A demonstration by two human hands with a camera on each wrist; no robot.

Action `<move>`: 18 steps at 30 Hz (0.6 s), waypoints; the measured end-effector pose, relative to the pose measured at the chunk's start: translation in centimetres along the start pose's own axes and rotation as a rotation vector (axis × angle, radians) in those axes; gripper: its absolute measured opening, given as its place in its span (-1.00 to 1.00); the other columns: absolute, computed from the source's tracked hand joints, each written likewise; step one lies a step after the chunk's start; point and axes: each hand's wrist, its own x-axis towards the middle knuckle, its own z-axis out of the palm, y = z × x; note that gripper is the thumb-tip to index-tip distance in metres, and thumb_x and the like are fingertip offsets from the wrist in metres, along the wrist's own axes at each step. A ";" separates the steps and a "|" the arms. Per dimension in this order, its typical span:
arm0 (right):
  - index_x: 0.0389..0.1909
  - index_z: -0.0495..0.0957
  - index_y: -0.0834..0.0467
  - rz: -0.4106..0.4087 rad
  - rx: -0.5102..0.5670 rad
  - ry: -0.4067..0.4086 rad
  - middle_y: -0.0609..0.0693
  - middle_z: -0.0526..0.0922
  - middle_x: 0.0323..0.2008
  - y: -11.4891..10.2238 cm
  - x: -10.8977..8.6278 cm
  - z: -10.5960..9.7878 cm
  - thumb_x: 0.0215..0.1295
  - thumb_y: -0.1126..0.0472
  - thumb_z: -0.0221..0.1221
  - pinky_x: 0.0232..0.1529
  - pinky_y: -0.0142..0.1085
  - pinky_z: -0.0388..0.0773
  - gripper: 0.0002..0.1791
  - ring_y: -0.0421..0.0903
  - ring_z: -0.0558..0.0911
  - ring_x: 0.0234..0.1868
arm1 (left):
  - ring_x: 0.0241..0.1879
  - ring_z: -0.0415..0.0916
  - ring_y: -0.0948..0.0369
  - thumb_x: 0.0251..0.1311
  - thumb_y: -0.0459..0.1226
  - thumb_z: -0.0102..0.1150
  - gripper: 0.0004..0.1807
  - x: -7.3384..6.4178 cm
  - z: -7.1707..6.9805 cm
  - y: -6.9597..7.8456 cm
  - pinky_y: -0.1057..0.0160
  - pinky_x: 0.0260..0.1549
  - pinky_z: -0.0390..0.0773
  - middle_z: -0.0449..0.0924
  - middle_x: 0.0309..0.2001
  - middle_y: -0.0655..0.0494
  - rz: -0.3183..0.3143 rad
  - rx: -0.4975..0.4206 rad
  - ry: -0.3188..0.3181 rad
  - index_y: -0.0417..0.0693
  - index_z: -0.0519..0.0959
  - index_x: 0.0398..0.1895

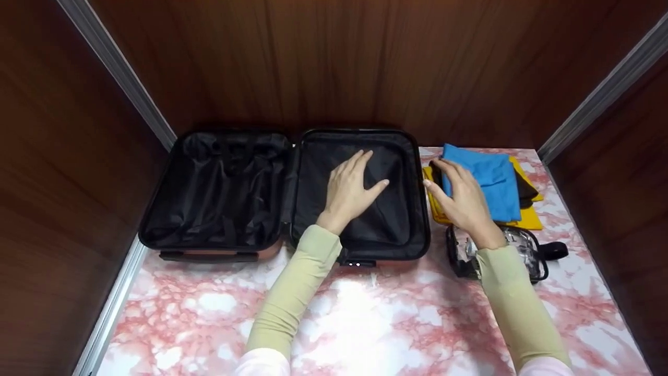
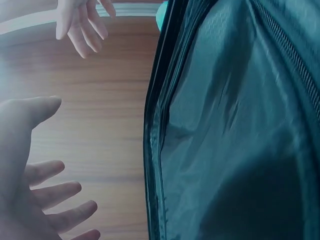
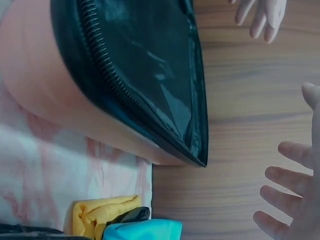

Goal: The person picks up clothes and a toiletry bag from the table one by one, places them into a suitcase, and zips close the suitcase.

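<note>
An open suitcase (image 1: 391, 224) with black lining lies spread flat, its two halves side by side. My left hand (image 1: 348, 190) hovers over the right half, fingers straight and thumb apart, holding nothing. Just past the suitcase's right edge, my right hand (image 1: 462, 198) is held over a stack of folded cloths, also with nothing in it. The stack has a blue cloth (image 1: 490, 177) on top, with dark brown cloth (image 1: 526, 192) and yellow cloth (image 1: 531, 220) showing beneath. In the right wrist view, the suitcase's pink shell (image 3: 45, 80) and zipper show.
A clear case with black trim (image 1: 527, 245) lies in front of the cloths, partly hidden by my right forearm. Wood-grain panels (image 1: 334, 68) wall in the back and both sides. The pink-and-white marbled surface (image 1: 209, 308) extends in front of the suitcase.
</note>
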 end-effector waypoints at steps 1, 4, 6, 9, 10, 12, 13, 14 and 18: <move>0.51 0.32 0.06 0.003 0.000 0.006 0.13 0.29 0.47 0.1 -0.2 -0.1 0.50 -0.22 0.08 0.36 0.24 0.14 -0.30 0.21 0.23 0.46 | 0.39 0.30 0.00 0.29 0.20 0.23 -0.18 -0.1 0.2 0.2 0.00 0.36 0.22 0.33 0.45 -0.06 0.006 -0.007 0.001 0.01 0.35 0.51; 0.51 0.32 0.08 0.017 0.004 0.015 0.14 0.30 0.46 0.6 -0.8 -0.3 0.50 -0.21 0.09 0.35 0.25 0.15 -0.29 0.23 0.24 0.44 | 0.38 0.33 0.01 0.28 0.19 0.25 -0.18 -0.5 0.8 0.8 0.01 0.35 0.24 0.36 0.44 -0.05 0.022 -0.021 -0.001 0.00 0.38 0.50; 0.50 0.33 0.09 0.026 0.002 0.026 0.15 0.30 0.46 0.9 -1.2 -0.5 0.50 -0.21 0.10 0.35 0.26 0.14 -0.29 0.23 0.24 0.44 | 0.37 0.34 0.02 0.28 0.19 0.25 -0.18 -0.8 1.2 1.3 0.02 0.34 0.26 0.36 0.44 -0.03 0.035 -0.022 -0.008 0.00 0.38 0.49; 0.50 0.34 0.09 0.043 0.000 0.037 0.15 0.28 0.47 1.4 -1.9 -1.0 0.50 -0.18 0.11 0.36 0.27 0.11 -0.30 0.24 0.23 0.45 | 0.37 0.34 0.03 0.28 0.19 0.24 -0.18 -1.2 1.7 2.2 0.03 0.34 0.25 0.34 0.45 -0.01 0.055 -0.031 -0.023 -0.01 0.37 0.50; 0.50 0.33 0.09 0.053 0.002 0.039 0.15 0.27 0.48 1.6 -2.2 -1.2 0.50 -0.19 0.11 0.37 0.27 0.09 -0.30 0.24 0.21 0.46 | 0.37 0.34 0.03 0.28 0.19 0.24 -0.18 -1.3 1.9 2.5 0.03 0.34 0.25 0.34 0.45 0.00 0.062 -0.032 -0.028 0.00 0.37 0.50; 0.50 0.33 0.09 0.071 0.001 0.045 0.16 0.26 0.48 2.0 -2.8 -1.7 0.49 -0.18 0.12 0.39 0.27 0.07 -0.30 0.24 0.20 0.47 | 0.37 0.34 0.03 0.28 0.19 0.24 -0.19 -1.6 2.2 3.1 0.04 0.34 0.25 0.33 0.46 0.01 0.079 -0.038 -0.036 0.00 0.37 0.50; 0.50 0.33 0.09 0.078 0.001 0.047 0.16 0.25 0.48 2.2 -3.1 -1.9 0.49 -0.18 0.13 0.39 0.27 0.06 -0.30 0.25 0.19 0.47 | 0.37 0.33 0.04 0.28 0.19 0.24 -0.19 -1.7 2.4 3.4 0.05 0.35 0.25 0.33 0.46 0.01 0.087 -0.043 -0.043 0.00 0.37 0.50; 0.50 0.33 0.10 0.087 0.002 0.051 0.17 0.25 0.49 2.4 -3.4 -2.1 0.49 -0.18 0.13 0.39 0.27 0.05 -0.29 0.25 0.19 0.47 | 0.37 0.33 0.05 0.28 0.19 0.24 -0.19 -1.8 2.5 3.6 0.05 0.35 0.24 0.33 0.46 0.01 0.096 -0.042 -0.048 0.01 0.37 0.50; 0.50 0.33 0.13 0.118 0.003 0.063 0.21 0.24 0.48 3.3 -4.7 -2.6 0.48 -0.17 0.14 0.39 0.30 0.04 -0.29 0.30 0.18 0.47 | 0.40 0.30 0.08 0.28 0.19 0.24 -0.18 -2.3 3.4 4.4 0.07 0.36 0.23 0.33 0.46 0.01 0.130 -0.034 -0.074 0.00 0.37 0.50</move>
